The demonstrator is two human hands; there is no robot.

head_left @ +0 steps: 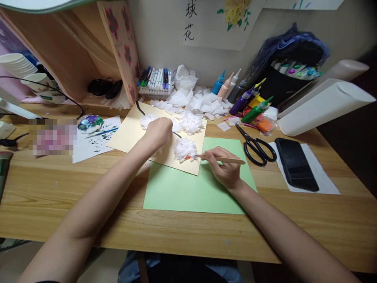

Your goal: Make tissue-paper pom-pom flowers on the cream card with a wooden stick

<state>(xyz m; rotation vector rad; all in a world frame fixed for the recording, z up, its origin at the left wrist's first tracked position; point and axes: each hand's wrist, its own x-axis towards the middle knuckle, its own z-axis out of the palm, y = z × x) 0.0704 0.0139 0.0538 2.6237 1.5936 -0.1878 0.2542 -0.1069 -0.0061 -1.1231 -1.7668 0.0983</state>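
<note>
A cream sheet of paper [129, 135] lies on the wooden desk [44, 196] with three fluffy white tissue flowers on it. My left hand [158, 131] is closed and presses down on the cream sheet between the far-left flower [147, 119] and the near flower [185, 149]. My right hand [225, 168] holds a thin wooden stick [226, 159] whose tip touches the near flower's right edge, where a bit of orange shows. The third flower [191, 123] sits behind. A green sheet [182, 190] lies under my right hand.
Black scissors [256, 147] and a black phone [296, 163] on white paper lie to the right. Paint bottles [250, 106], a marker tray [156, 80], torn tissue scraps [203, 101] and a paint palette [90, 123] line the back. Rolled white paper [324, 104] lies at far right.
</note>
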